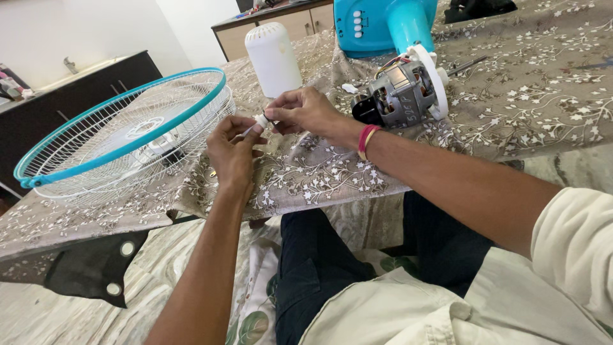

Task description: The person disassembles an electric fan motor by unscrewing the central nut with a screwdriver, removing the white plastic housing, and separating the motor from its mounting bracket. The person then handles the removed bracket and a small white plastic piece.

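Above the worktop (485, 121), both hands pinch a small white part (261, 120): left hand (233, 153) below, right hand (303, 110) beside it.

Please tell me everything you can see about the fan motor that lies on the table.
The fan motor is bare, its cover off. It has a grey metal body with copper-coloured windings visible through the openings, a black part at its near end and a white round plastic plate at the other. Thin coloured wires run from it toward the turquoise fan neck, where it still appears attached. It lies tilted on the flowered tablecloth, just beyond the right hand, which does not touch it.
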